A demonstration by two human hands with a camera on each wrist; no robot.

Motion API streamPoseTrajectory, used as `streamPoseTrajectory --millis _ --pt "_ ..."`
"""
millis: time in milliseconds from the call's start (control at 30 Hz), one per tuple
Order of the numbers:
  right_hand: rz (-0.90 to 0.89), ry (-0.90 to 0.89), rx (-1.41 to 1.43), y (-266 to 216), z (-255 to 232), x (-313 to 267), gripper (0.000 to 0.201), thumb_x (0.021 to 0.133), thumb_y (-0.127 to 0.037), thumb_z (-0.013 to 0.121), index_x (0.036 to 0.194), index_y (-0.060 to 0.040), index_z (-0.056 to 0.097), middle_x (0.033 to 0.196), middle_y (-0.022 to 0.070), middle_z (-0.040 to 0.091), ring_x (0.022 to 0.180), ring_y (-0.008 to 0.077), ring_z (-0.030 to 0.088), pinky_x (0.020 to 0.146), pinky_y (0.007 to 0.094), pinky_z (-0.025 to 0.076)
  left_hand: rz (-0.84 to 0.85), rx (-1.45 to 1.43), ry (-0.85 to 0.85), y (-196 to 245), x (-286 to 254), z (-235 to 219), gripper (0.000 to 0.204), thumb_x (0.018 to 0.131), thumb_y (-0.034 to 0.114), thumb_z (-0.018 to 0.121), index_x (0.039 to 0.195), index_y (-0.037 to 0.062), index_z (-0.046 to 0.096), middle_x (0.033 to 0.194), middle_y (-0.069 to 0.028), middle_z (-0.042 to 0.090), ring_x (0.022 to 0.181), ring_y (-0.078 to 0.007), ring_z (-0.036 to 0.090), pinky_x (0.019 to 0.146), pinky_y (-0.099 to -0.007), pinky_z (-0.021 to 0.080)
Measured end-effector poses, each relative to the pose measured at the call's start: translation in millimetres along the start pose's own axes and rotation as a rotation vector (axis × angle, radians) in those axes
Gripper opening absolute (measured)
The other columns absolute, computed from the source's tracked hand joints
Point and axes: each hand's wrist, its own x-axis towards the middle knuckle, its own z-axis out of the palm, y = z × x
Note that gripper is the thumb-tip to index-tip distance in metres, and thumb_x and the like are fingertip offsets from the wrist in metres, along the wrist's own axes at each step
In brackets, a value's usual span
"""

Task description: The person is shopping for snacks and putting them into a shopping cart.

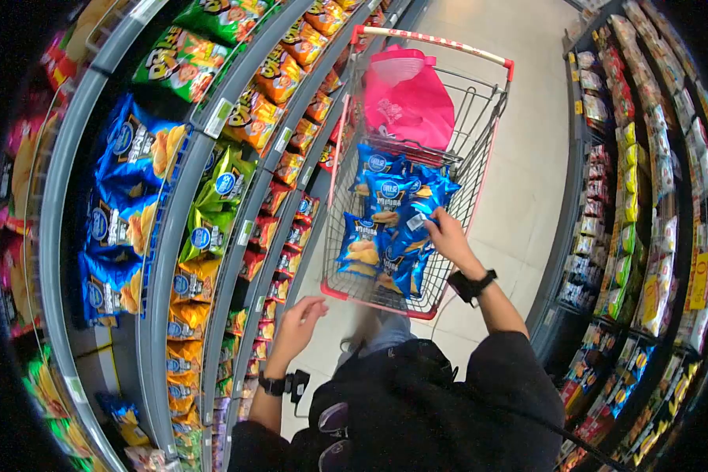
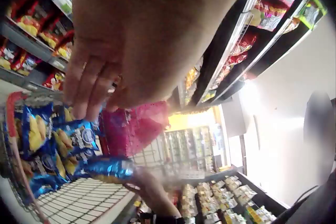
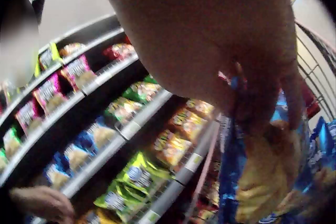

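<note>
Several blue snack bags (image 1: pixel 389 197) lie in the front part of a wire shopping cart (image 1: pixel 379 304). The right hand (image 1: pixel 450 240) is over the cart's right side, its fingers pinching a blue bag by its upper edge; in the right wrist view the hand (image 3: pixel 262 77) is above that blue and yellow bag (image 3: pixel 262 182). Outside the cart, to its lower left, the left hand (image 1: pixel 297 326) hangs in the air with loosely bent fingers and nothing in them. The left wrist view shows the left hand (image 2: pixel 97 82) from close by.
A pink bag (image 1: pixel 409 98) lies in the cart near its handle (image 1: pixel 433 45). On the left, shelves (image 1: pixel 159 259) hold blue, green and orange snack bags. Shelves of packaged goods (image 1: pixel 629 228) stand on the right, with a tiled floor (image 1: pixel 519 197) between.
</note>
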Motion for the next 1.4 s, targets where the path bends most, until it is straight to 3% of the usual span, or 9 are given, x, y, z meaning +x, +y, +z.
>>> streamPoseTrajectory --millis 167,267,367,467,567,633,733,933,1400 --pt "-0.042 -0.248 0.667 -125 -68 -46 0.013 0.098 -0.017 0.061 0.098 -0.0075 0.052 0.086 -0.0018 0.052 0.072 0.0054 0.045 0.061 0.0227 0.038 -0.035 -0.469 -0.180 36 11 13 0.060 0.105 0.029 0.045 0.154 0.0121 0.015 0.140 -0.0175 0.048 0.118 -0.0255 0.059 0.095 -0.0391 0.050" --pt "-0.079 -0.381 0.876 -174 -67 -73 0.010 0.100 -0.016 0.059 0.102 -0.0090 0.051 0.093 -0.0069 0.048 0.078 0.0002 0.042 0.065 0.0186 0.035 0.231 -0.696 -0.058 82 -9 9 0.076 0.105 0.031 0.044 0.157 0.0168 -0.009 0.158 -0.0137 0.020 0.134 -0.0277 0.044 0.106 -0.0441 0.041" --pt "-0.124 -0.551 0.891 -215 -55 -93 0.011 0.100 -0.015 0.059 0.103 -0.0075 0.051 0.093 -0.0047 0.048 0.083 0.0021 0.043 0.070 0.0191 0.036 0.541 -0.171 0.227 104 -42 -17 0.072 0.102 0.021 0.051 0.158 0.0103 0.008 0.158 -0.0142 0.025 0.145 -0.0237 0.024 0.116 -0.0361 0.026" --pt "-0.156 -0.657 0.869 -243 -40 -105 0.017 0.098 -0.020 0.057 0.103 -0.0056 0.051 0.097 -0.0008 0.048 0.092 0.0068 0.045 0.081 0.0238 0.037 0.319 -0.399 0.166 122 -94 -46 0.053 0.100 0.017 0.056 0.149 0.0045 0.038 0.154 -0.0111 0.036 0.141 -0.0201 0.032 0.115 -0.0333 0.026" --pt "-0.364 -0.788 0.833 -252 -9 -94 0.041 0.097 -0.042 0.054 0.115 -0.0062 0.047 0.106 0.0066 0.052 0.103 0.0140 0.050 0.090 0.0288 0.040 0.368 -0.349 0.288 117 -144 -71 0.051 0.100 0.021 0.058 0.146 0.0057 0.043 0.147 -0.0102 0.047 0.134 -0.0182 0.043 0.111 -0.0330 0.033" --pt "-0.078 -0.923 1.105 -305 -3 -111 0.059 0.096 -0.048 0.056 0.137 -0.0111 0.035 0.123 0.0123 0.054 0.117 0.0208 0.051 0.100 0.0355 0.041 0.421 -0.282 0.362 114 -180 -86 0.050 0.099 0.021 0.058 0.146 0.0063 0.044 0.145 -0.0103 0.049 0.131 -0.0183 0.045 0.110 -0.0328 0.035" --pt "-0.124 -1.010 0.982 -372 19 -139 0.092 0.093 -0.047 0.062 0.157 -0.0189 0.003 0.153 0.0170 0.031 0.135 0.0289 0.041 0.110 0.0417 0.036 0.450 -0.216 0.401 107 -239 -98 0.050 0.099 0.016 0.057 0.146 0.0050 0.044 0.146 -0.0093 0.048 0.133 -0.0183 0.043 0.110 -0.0330 0.034" --pt "-0.204 -1.057 0.938 -468 84 -228 0.089 0.086 -0.020 0.066 0.157 -0.0151 0.013 0.156 0.0155 0.024 0.143 0.0297 0.028 0.116 0.0403 0.026 0.564 -0.411 0.447 67 -361 -121 0.075 0.091 0.012 0.066 0.153 0.0015 0.025 0.156 -0.0135 0.030 0.142 -0.0232 0.032 0.116 -0.0374 0.026" --pt "-0.285 -1.325 0.788 -556 175 -387 0.082 0.089 -0.017 0.063 0.157 -0.0151 0.019 0.158 0.0126 0.023 0.145 0.0255 0.025 0.117 0.0367 0.023 0.501 -0.531 0.700 -26 -553 -127 0.064 0.095 0.016 0.062 0.151 0.0047 0.034 0.144 -0.0144 0.046 0.128 -0.0214 0.047 0.107 -0.0339 0.037"
